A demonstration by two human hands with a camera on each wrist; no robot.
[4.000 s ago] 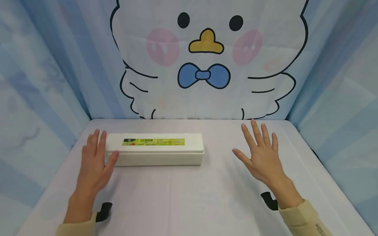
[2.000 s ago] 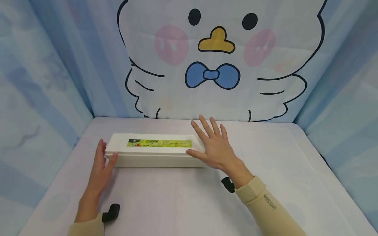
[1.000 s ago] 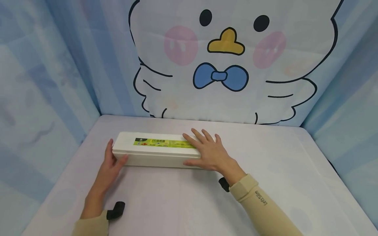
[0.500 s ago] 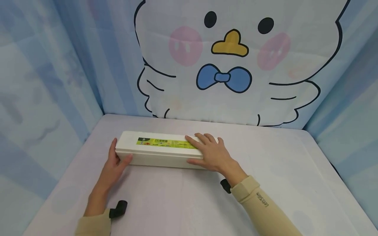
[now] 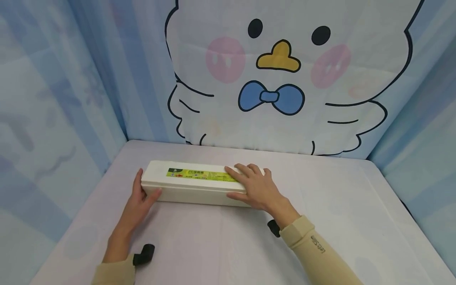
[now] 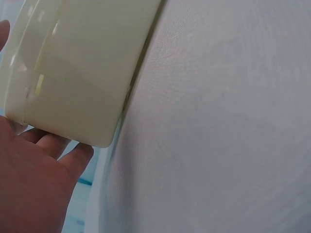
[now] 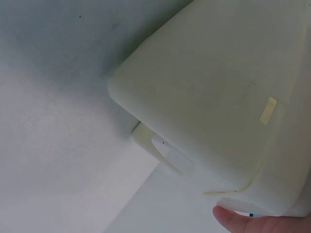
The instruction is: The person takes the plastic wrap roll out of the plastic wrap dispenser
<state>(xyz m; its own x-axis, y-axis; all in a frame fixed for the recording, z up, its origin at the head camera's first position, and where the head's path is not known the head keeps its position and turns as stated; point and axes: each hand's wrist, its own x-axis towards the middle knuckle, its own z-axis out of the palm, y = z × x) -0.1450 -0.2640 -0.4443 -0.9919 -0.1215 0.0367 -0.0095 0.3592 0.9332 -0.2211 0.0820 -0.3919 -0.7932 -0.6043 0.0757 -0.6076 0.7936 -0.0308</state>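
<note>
A long cream cling film box [image 5: 192, 194] with a lid and a yellow-green label [image 5: 199, 175] lies on the table. At its left end my left hand [image 5: 135, 209] grips it, thumb on the front face and fingers at the end. The left wrist view shows several fingers of the left hand [image 6: 39, 179] against the end of the box [image 6: 87, 73]. My right hand [image 5: 258, 190] holds the right end from above, fingers spread over the lid and thumb on the front. That end is largely hidden under the hand.
A pale cloth covers the table [image 5: 199, 245]. Behind it hangs a curtain [image 5: 228, 118] printed with a cartoon bird, and blue patterned curtains [image 5: 53, 118] close off both sides. A black wrist mount [image 5: 144, 254] sticks out from the left sleeve.
My right hand has moved left from the bare table and come down onto the box's right end. The left hand has taken hold of the left end. The head view has shifted slightly.
</note>
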